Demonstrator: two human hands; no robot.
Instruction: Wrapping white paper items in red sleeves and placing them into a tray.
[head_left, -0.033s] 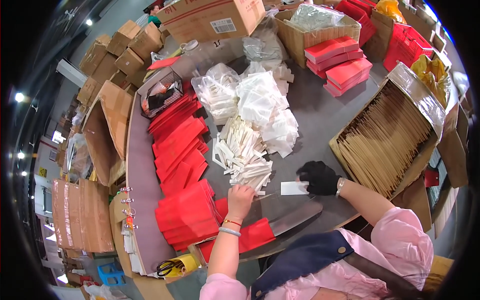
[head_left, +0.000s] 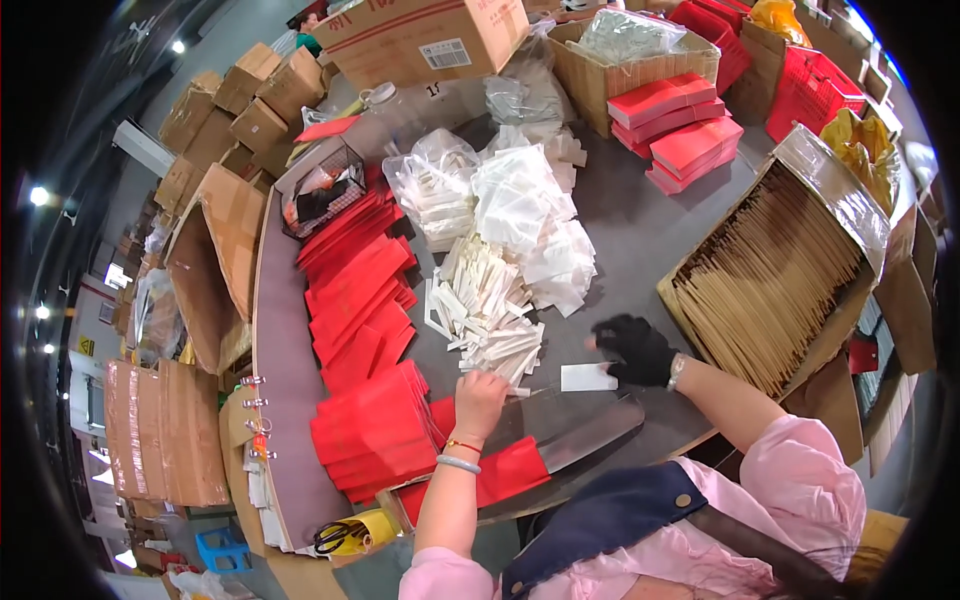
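My left hand (head_left: 481, 396), bare, has its fingers closed and bent down at the near end of a pile of narrow white strips (head_left: 490, 305). Whatever its fingertips pinch is hidden, though a short white end shows beside them. My right hand (head_left: 634, 352) wears a black glove with bare fingertips. Its fingers are apart, just beside a small white card (head_left: 588, 377) lying flat on the table. In front of both hands lie a clear plastic sleeve (head_left: 597, 436) and a red paper piece (head_left: 505, 471). Overlapping red packets (head_left: 375, 425) are left of my left hand.
White bagged packs (head_left: 525, 200) lie beyond the strips. An open carton of tightly packed brown sheets (head_left: 770, 275) stands at the right of the grey table (head_left: 625, 250). Red stacks (head_left: 695, 150) and a large carton (head_left: 425, 45) are at the back. Yellow-handled scissors (head_left: 345, 535) lie near left.
My right hand has drawn slightly back from the white card, and its fingers have spread. My left hand stays at the strips.
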